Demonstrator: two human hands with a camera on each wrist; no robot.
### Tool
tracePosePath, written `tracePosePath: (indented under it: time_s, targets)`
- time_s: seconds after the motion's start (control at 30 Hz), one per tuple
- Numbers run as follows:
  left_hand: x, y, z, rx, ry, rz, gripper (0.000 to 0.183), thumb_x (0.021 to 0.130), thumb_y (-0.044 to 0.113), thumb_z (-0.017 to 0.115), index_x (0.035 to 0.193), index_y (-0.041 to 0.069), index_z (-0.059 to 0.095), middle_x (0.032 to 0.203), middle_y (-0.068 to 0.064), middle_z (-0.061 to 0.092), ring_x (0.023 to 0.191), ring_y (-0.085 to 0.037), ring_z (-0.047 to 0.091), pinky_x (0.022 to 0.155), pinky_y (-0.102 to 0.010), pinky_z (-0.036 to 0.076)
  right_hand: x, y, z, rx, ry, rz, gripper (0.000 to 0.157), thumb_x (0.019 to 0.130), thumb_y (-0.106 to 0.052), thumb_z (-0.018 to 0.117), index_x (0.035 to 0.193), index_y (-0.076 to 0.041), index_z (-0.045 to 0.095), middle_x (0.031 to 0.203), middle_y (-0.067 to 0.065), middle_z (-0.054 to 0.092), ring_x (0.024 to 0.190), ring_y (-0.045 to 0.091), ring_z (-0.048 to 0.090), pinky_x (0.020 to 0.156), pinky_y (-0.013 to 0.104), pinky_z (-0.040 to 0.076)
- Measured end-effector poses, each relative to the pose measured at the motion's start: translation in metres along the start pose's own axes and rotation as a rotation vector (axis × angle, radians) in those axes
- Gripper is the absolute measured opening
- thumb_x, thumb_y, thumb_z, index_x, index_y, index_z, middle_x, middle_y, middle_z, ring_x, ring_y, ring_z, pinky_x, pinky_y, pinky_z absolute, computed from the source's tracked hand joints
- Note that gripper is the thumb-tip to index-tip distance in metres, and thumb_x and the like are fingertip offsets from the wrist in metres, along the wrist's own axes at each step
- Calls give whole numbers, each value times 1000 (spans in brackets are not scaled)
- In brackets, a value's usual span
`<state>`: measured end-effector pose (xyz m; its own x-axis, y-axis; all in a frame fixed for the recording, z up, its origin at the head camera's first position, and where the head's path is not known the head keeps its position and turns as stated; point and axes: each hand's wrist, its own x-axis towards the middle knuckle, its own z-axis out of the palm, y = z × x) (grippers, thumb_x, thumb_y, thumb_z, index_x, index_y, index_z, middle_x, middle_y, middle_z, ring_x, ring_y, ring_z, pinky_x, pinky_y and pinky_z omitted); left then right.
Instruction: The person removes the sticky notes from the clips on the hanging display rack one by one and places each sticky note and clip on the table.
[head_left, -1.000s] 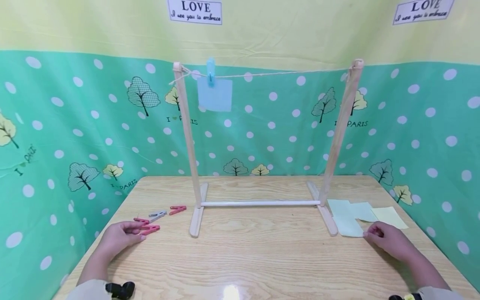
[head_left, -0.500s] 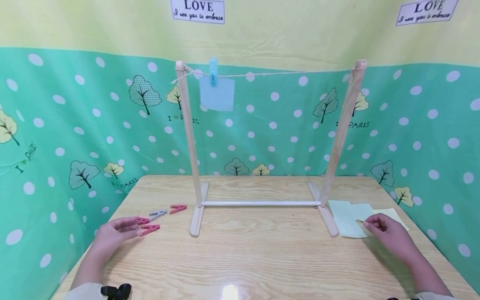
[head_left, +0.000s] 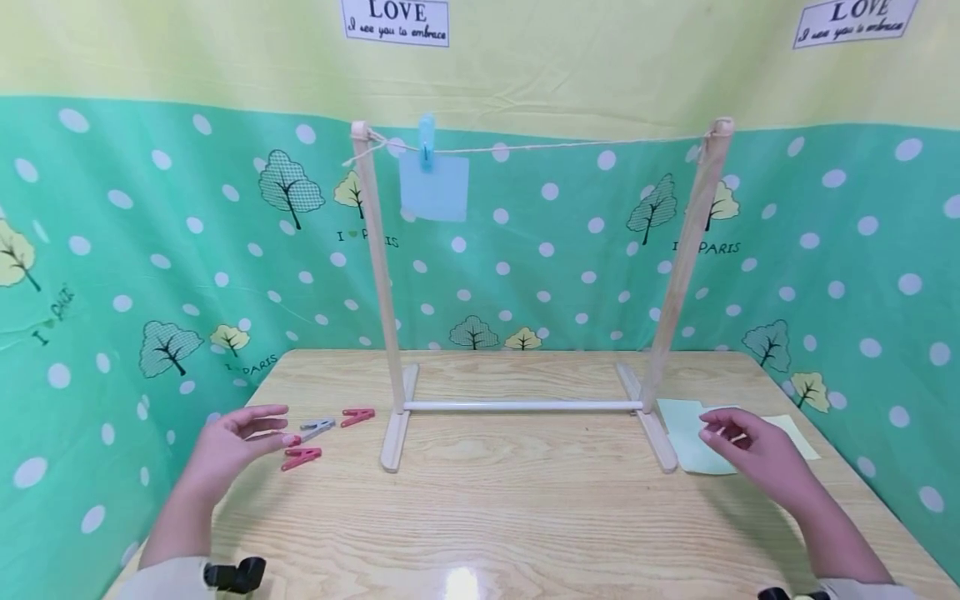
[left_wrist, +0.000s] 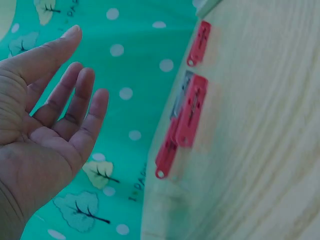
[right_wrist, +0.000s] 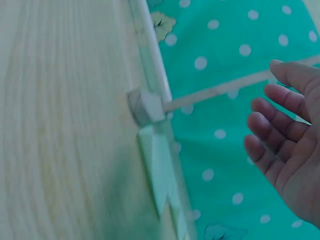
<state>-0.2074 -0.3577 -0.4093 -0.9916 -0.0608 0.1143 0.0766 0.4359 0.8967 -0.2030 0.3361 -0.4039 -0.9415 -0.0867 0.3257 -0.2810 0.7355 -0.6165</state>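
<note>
My left hand (head_left: 231, 457) is raised just beside several clothespins at the left, its fingers loosely bent with nothing in them. The left wrist view shows red clothespins (left_wrist: 192, 111) and a grey clothespin (left_wrist: 181, 95) lying on the table past that hand. Over the pale green paper sheets (head_left: 692, 443) at the right hovers my right hand (head_left: 761, 458), fingers relaxed and empty. It hides part of those sheets; a pale yellow sheet (head_left: 797, 435) shows behind it. On the string (head_left: 555, 147), a blue clothespin (head_left: 427, 143) holds a light blue paper square (head_left: 435, 190).
A wooden frame stands mid-table, with a left post (head_left: 382, 283), a right post (head_left: 684, 275) and a white crossbar (head_left: 525, 406) low between them. A dotted green and yellow curtain (head_left: 495, 300) surrounds the wooden table (head_left: 480, 508) at the back and sides.
My left hand has drawn up slightly from the red clothespins. The right hand has lifted from the papers' near edge and moved up and left over them.
</note>
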Motion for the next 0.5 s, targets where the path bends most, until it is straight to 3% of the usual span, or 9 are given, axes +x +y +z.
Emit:
tracePosePath:
  time_s: [0.17, 0.33, 0.5]
  targets:
    - [-1, 19, 8, -53, -38, 45, 53, 84, 15, 79, 131, 1, 59, 105, 11, 70, 95, -6, 67, 79, -18, 54, 2, -19, 0, 7, -10, -71, 33, 94, -20, 68, 123, -6, 63, 113, 9, 63, 91, -4, 56, 72, 17, 52]
    - [-2, 36, 19, -79, -68, 84, 54, 85, 14, 78, 132, -3, 57, 106, 7, 69, 92, -12, 69, 78, -30, 58, 3, -36, 2, 44, -19, -121, 40, 93, -19, 69, 130, -7, 60, 121, 10, 61, 100, -11, 50, 82, 9, 44]
    - [-4, 54, 32, -24, -68, 129, 51, 89, 22, 74, 130, -3, 58, 111, -7, 68, 91, -11, 69, 76, -25, 58, 7, -48, 10, 85, -4, -182, 42, 91, -15, 71, 130, -6, 59, 124, 12, 60, 103, -11, 50, 86, 7, 41]
